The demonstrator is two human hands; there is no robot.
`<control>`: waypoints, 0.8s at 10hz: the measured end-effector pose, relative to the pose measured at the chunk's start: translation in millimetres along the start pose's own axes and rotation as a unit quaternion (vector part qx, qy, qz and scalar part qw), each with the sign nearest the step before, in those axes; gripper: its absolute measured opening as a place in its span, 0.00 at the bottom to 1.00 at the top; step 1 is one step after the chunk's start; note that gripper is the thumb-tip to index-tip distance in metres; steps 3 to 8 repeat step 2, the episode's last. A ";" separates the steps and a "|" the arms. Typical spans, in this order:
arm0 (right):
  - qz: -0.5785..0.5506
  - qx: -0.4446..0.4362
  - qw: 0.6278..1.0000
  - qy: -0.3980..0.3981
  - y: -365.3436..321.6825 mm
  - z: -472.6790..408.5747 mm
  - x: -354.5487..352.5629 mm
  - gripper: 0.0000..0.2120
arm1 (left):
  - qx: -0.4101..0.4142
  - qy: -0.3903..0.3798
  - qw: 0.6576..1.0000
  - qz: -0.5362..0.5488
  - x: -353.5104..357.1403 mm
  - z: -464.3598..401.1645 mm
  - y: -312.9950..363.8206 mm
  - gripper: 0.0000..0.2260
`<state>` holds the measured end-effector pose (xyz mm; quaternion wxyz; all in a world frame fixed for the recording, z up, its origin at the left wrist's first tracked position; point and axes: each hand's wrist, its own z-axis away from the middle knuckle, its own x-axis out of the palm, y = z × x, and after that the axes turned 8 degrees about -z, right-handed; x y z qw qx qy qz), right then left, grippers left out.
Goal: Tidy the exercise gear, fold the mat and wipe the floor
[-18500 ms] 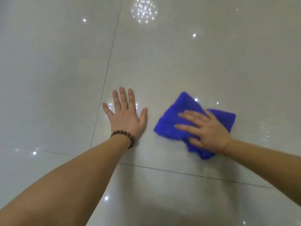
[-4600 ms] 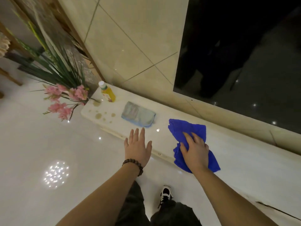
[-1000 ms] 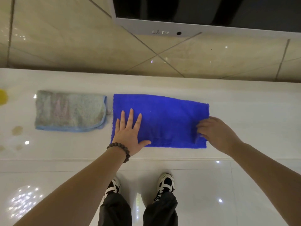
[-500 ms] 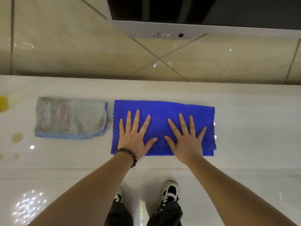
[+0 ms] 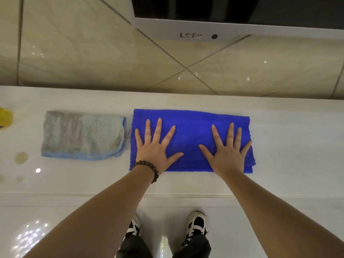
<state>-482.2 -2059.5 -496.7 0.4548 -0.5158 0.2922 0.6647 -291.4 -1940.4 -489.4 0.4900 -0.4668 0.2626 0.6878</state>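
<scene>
— Two hands on it?
— Yes: left hand (image 5: 155,148) and right hand (image 5: 228,152) press flat, fingers spread, gripping nothing, atop the folded blue microfibre cloth (image 5: 191,131) on the white marble ledge (image 5: 288,146).

Grey lettering reading "Letv" on the white lower frame of a screen (image 5: 189,35), far side, on the wall.

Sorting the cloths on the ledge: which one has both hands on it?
The bright blue cloth, the right-hand one; left hand and right hand lie flat on it. The grey-blue cloth lies untouched.
</scene>
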 end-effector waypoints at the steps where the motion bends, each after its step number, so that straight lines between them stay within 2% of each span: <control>1: 0.006 -0.004 0.999 -0.046 3.3 2.9 -19.3 0.37 | 0.000 -0.029 0.999 0.012 -18.7 3.9 -4.0 0.36; 2: -0.030 -0.005 0.998 -0.051 12.4 24.8 -47.4 0.34 | -0.019 -0.045 0.998 0.049 -45.6 23.5 -4.3 0.35; 8: -0.030 -0.005 0.998 -0.051 12.4 24.8 -47.4 0.34 | -0.019 -0.045 0.998 0.049 -45.6 23.5 -4.3 0.35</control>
